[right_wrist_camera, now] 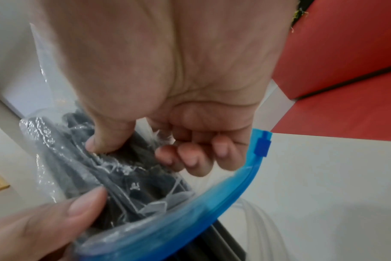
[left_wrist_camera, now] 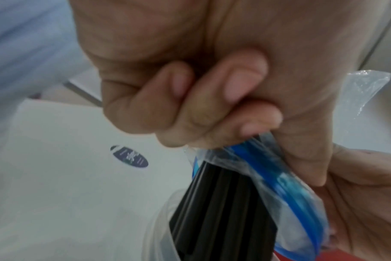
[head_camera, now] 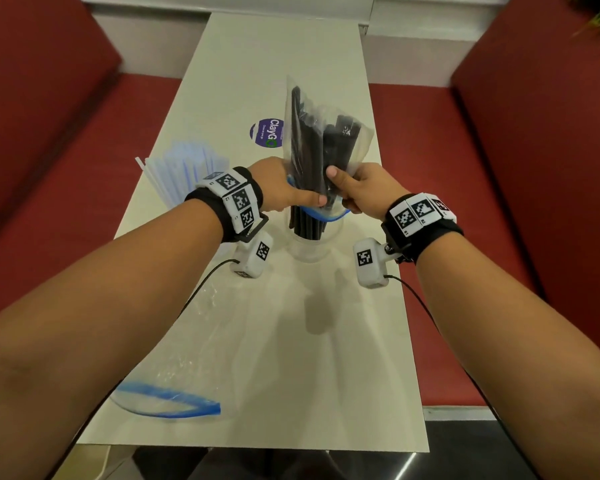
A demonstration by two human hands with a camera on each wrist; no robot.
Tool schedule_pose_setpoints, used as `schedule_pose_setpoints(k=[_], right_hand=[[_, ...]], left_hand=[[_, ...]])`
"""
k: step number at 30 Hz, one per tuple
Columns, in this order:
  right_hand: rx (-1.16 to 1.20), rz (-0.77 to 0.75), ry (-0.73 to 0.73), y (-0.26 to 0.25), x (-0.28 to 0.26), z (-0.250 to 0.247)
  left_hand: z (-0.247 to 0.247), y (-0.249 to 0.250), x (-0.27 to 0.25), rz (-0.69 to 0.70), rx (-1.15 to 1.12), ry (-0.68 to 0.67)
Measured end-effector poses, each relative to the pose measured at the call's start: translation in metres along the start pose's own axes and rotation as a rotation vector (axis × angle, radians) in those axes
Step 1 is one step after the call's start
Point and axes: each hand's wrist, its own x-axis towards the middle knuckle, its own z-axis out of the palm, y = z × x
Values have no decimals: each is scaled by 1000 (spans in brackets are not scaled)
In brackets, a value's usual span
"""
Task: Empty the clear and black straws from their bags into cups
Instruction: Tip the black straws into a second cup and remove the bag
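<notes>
A clear zip bag (head_camera: 357, 133) of black straws (head_camera: 309, 140) is held upside down over a clear cup (head_camera: 309, 249) in the middle of the table. Several black straws (left_wrist_camera: 219, 217) stick out of the bag's blue-zipped mouth (right_wrist_camera: 212, 199) down into the cup. My left hand (head_camera: 291, 188) pinches the bag's mouth at its left side (left_wrist_camera: 252, 146). My right hand (head_camera: 357, 188) grips the bag and the straws through the plastic (right_wrist_camera: 123, 159). Clear straws (head_camera: 184, 168) stand in a second cup at the left, partly hidden by my left wrist.
An empty clear zip bag (head_camera: 174, 386) with a blue zip lies flat near the table's front left. A round purple sticker (head_camera: 267, 133) marks the white table (head_camera: 291, 64) behind the cup. Red bench seats (head_camera: 465, 168) run along both sides.
</notes>
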Motion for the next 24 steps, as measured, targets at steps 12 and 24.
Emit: schedule_pose_setpoints(k=[12,24], right_hand=[[-89,-129,163,-3,-8,-17],[320,-13,225,-2,-9,-9]], left_hand=[[-13,10,-8,6,37,180],[-10,16,-16,9,-72,260]])
